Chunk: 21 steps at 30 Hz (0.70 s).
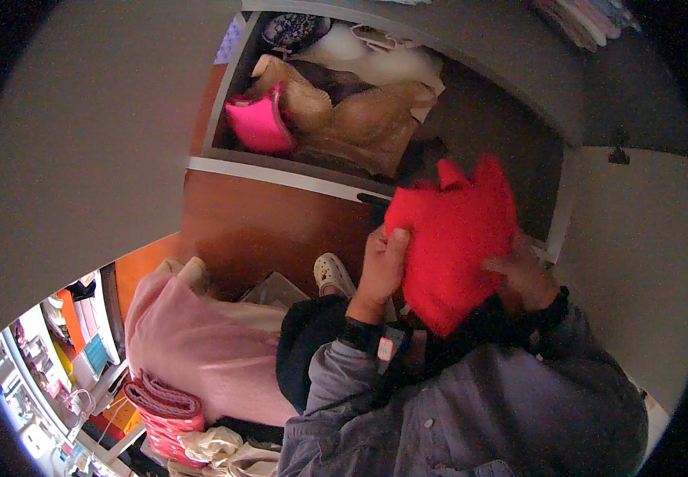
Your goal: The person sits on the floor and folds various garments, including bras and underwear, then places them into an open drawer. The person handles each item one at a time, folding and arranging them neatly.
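A bright red cloth garment hangs between my two hands above the front right of a pulled-out drawer. My left hand grips its left edge, thumb in front. At the right edge, my right hand has its fingers partly hidden behind the cloth; motion blurs both hand and cloth. Inside the drawer lie a tan bra-like garment, a hot pink padded piece on its left and a black patterned cup at the back. Pale garments lie behind the tan one.
Pale panels flank the drawer on the left and right. A pink cloth and a rolled red-and-pink textile are at the lower left. Below the drawer front is a cream clog. Folded textiles show at the upper right.
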Each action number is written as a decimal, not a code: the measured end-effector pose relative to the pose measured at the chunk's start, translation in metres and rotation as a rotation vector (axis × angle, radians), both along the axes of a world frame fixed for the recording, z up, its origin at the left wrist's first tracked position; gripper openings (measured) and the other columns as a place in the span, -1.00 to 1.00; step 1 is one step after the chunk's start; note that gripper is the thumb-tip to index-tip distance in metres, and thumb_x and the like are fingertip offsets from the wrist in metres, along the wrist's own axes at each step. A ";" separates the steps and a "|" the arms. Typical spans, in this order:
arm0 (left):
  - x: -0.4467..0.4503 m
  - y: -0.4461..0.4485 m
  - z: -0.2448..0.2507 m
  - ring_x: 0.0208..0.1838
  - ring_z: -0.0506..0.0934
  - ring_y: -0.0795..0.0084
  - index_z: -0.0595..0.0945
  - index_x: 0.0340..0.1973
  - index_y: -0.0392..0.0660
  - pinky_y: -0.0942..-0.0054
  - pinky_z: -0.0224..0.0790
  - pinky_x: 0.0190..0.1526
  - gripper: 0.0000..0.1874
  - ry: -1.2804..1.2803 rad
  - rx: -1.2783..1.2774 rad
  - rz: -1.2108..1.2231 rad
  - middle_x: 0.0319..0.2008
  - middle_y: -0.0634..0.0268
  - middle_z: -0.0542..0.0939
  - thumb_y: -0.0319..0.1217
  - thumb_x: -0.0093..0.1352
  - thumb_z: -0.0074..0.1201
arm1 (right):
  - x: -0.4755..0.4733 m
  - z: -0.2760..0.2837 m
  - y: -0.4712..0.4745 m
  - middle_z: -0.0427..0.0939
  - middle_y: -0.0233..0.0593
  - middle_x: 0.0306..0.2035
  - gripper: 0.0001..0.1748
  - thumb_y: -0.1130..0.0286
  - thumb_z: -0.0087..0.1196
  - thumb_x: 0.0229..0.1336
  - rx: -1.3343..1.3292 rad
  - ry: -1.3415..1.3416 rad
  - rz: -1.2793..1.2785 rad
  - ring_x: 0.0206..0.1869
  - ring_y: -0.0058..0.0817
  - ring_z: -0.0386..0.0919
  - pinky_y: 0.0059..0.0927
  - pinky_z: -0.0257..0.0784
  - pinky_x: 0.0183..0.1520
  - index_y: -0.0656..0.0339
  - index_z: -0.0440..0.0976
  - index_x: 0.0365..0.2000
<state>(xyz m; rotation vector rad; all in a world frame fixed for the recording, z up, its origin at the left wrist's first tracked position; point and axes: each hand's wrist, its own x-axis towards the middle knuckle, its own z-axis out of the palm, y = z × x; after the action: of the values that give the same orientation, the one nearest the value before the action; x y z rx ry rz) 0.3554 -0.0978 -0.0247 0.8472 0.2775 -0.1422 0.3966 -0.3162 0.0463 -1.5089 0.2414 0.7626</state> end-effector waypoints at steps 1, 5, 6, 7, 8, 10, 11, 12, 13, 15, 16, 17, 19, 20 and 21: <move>0.004 0.000 0.000 0.03 0.40 0.46 0.45 -0.01 -0.28 0.48 0.23 0.06 -0.65 -0.011 0.054 0.058 -0.02 0.22 0.48 -0.44 0.31 0.04 | 0.004 -0.001 -0.001 0.31 -0.22 0.16 -0.02 0.39 0.33 -0.32 -0.027 -0.047 -0.031 0.19 -0.32 0.28 -0.23 0.18 0.24 0.22 0.11 0.19; 0.012 0.014 0.013 0.22 0.25 0.36 0.33 0.12 -0.24 0.40 0.10 0.20 -0.44 -0.216 0.637 0.315 0.18 0.14 0.29 -0.46 0.22 0.14 | 0.030 0.010 -0.010 0.34 -0.22 0.12 -0.14 0.45 0.30 -0.24 -0.225 -0.251 -0.178 0.17 -0.36 0.30 -0.25 0.23 0.21 0.24 0.16 0.15; 0.012 0.015 0.018 0.26 0.21 0.35 0.29 0.15 -0.23 0.38 0.06 0.23 -0.38 -0.274 0.766 0.329 0.21 0.13 0.25 -0.47 0.19 0.17 | 0.035 0.020 -0.014 0.34 -0.22 0.12 -0.15 0.46 0.29 -0.23 -0.174 -0.324 -0.106 0.17 -0.37 0.30 -0.26 0.24 0.21 0.24 0.16 0.15; 0.012 0.014 0.024 0.27 0.20 0.34 0.28 0.16 -0.24 0.37 0.06 0.23 -0.34 -0.334 0.851 0.245 0.20 0.12 0.26 -0.48 0.16 0.19 | 0.035 0.024 -0.011 0.33 -0.22 0.13 -0.14 0.46 0.30 -0.23 -0.190 -0.332 -0.066 0.17 -0.38 0.30 -0.27 0.24 0.20 0.24 0.16 0.15; 0.011 0.012 0.028 0.28 0.19 0.34 0.27 0.17 -0.24 0.36 0.06 0.24 -0.31 -0.389 0.937 0.167 0.20 0.11 0.26 -0.49 0.14 0.22 | 0.034 0.030 -0.009 0.33 -0.22 0.13 -0.14 0.46 0.31 -0.23 -0.205 -0.342 -0.025 0.17 -0.39 0.30 -0.27 0.24 0.20 0.23 0.16 0.15; 0.009 0.004 0.034 0.28 0.19 0.35 0.27 0.17 -0.25 0.35 0.06 0.25 -0.26 -0.337 0.728 0.052 0.19 0.11 0.28 -0.50 0.10 0.26 | 0.031 0.031 0.004 0.31 -0.22 0.15 -0.11 0.45 0.33 -0.25 -0.310 -0.283 0.027 0.17 -0.41 0.29 -0.29 0.23 0.21 0.23 0.15 0.16; 0.008 -0.004 0.036 0.27 0.21 0.36 0.27 0.17 -0.25 0.34 0.06 0.25 -0.25 -0.227 0.436 0.014 0.19 0.12 0.29 -0.50 0.08 0.28 | 0.029 0.033 0.010 0.30 -0.23 0.15 -0.09 0.46 0.34 -0.27 -0.264 -0.270 0.083 0.18 -0.41 0.29 -0.29 0.21 0.22 0.23 0.14 0.17; 0.005 -0.004 0.036 0.25 0.24 0.37 0.28 0.16 -0.25 0.34 0.09 0.24 -0.25 -0.132 0.210 -0.083 0.17 0.14 0.31 -0.50 0.07 0.30 | 0.024 0.036 0.015 0.29 -0.23 0.16 -0.06 0.46 0.35 -0.29 -0.160 -0.301 0.162 0.18 -0.42 0.28 -0.30 0.20 0.23 0.23 0.13 0.17; 0.003 -0.006 0.037 0.23 0.27 0.38 0.30 0.15 -0.26 0.34 0.11 0.22 -0.25 -0.121 0.110 -0.090 0.16 0.16 0.34 -0.49 0.06 0.31 | 0.025 0.039 0.019 0.29 -0.23 0.17 -0.04 0.45 0.36 -0.30 -0.130 -0.302 0.221 0.19 -0.42 0.27 -0.30 0.18 0.24 0.23 0.13 0.18; -0.002 0.000 0.036 0.15 0.36 0.41 0.35 0.11 -0.26 0.35 0.18 0.18 -0.28 -0.123 0.026 -0.223 0.10 0.20 0.42 -0.48 0.05 0.34 | 0.027 0.043 0.025 0.28 -0.24 0.18 -0.01 0.45 0.37 -0.31 -0.145 -0.274 0.319 0.20 -0.43 0.25 -0.31 0.14 0.26 0.23 0.10 0.20; -0.004 0.002 0.035 0.11 0.39 0.43 0.37 0.09 -0.26 0.36 0.21 0.15 -0.31 -0.083 -0.014 -0.253 0.05 0.23 0.45 -0.48 0.06 0.33 | 0.028 0.045 0.027 0.28 -0.24 0.18 0.01 0.44 0.38 -0.32 -0.191 -0.245 0.359 0.21 -0.43 0.24 -0.32 0.12 0.27 0.23 0.09 0.21; -0.006 0.005 0.034 0.07 0.43 0.44 0.40 0.07 -0.26 0.38 0.24 0.13 -0.34 -0.031 -0.065 -0.279 0.01 0.25 0.49 -0.49 0.07 0.33 | 0.030 0.046 0.029 0.27 -0.24 0.18 0.02 0.43 0.38 -0.33 -0.175 -0.193 0.350 0.22 -0.43 0.23 -0.31 0.11 0.28 0.23 0.09 0.21; -0.006 0.006 0.031 0.01 0.47 0.46 0.44 0.02 -0.26 0.40 0.29 0.08 -0.43 0.028 -0.079 -0.291 -0.05 0.28 0.53 -0.50 0.10 0.30 | 0.031 0.047 0.033 0.27 -0.23 0.19 0.05 0.40 0.39 -0.35 -0.143 -0.093 0.334 0.23 -0.43 0.22 -0.31 0.08 0.29 0.23 0.07 0.22; -0.005 0.007 0.030 -0.01 0.48 0.47 0.45 0.00 -0.27 0.41 0.30 0.06 -0.47 0.036 -0.040 -0.277 -0.07 0.27 0.54 -0.51 0.12 0.28 | 0.030 0.043 0.037 0.24 -0.21 0.20 0.06 0.40 0.40 -0.34 -0.110 -0.105 0.285 0.24 -0.39 0.20 -0.28 0.09 0.29 0.20 0.05 0.23; -0.004 0.006 0.028 -0.02 0.49 0.47 0.47 -0.02 -0.27 0.43 0.32 0.04 -0.52 0.009 -0.013 -0.237 -0.09 0.27 0.56 -0.51 0.15 0.26 | 0.028 0.038 0.042 0.22 -0.19 0.21 0.07 0.40 0.40 -0.33 -0.077 -0.118 0.236 0.25 -0.36 0.19 -0.25 0.10 0.29 0.18 0.03 0.23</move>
<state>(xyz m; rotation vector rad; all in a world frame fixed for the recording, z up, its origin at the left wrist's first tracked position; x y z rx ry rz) 0.3517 -0.0917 0.0032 0.8651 0.1831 -0.3686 0.4249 -0.2741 0.0838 -1.6684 0.0033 0.8546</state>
